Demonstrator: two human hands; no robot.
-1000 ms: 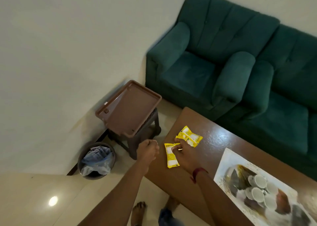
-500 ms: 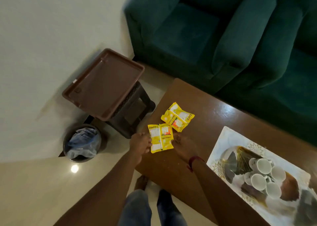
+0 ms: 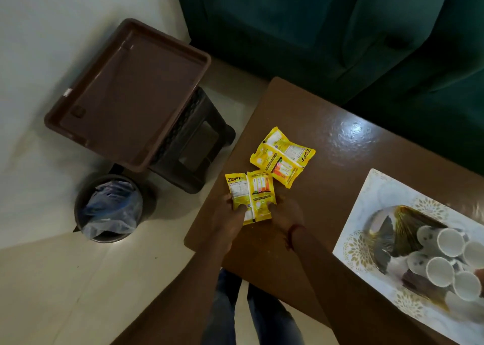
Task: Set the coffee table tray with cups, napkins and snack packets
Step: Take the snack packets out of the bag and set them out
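Note:
A yellow snack packet (image 3: pixel 251 195) lies near the corner of the brown coffee table (image 3: pixel 327 145). My left hand (image 3: pixel 227 219) grips its lower left edge and my right hand (image 3: pixel 285 215) grips its lower right edge. A second yellow packet (image 3: pixel 282 156) lies flat just beyond it, untouched. At the right a white patterned tray (image 3: pixel 366 213) carries several white cups (image 3: pixel 450 242) and a gold-and-dark folded napkin (image 3: pixel 403 229).
A brown plastic tray (image 3: pixel 125 95) rests on a dark stool (image 3: pixel 199 150) left of the table. A bin (image 3: pixel 110 208) with a plastic liner stands on the pale floor below it. A green sofa (image 3: pixel 340 30) runs behind the table.
My left hand has come in from the table's edge and taken the packet's left side, so both hands now hold it. The camera has tilted down and closer.

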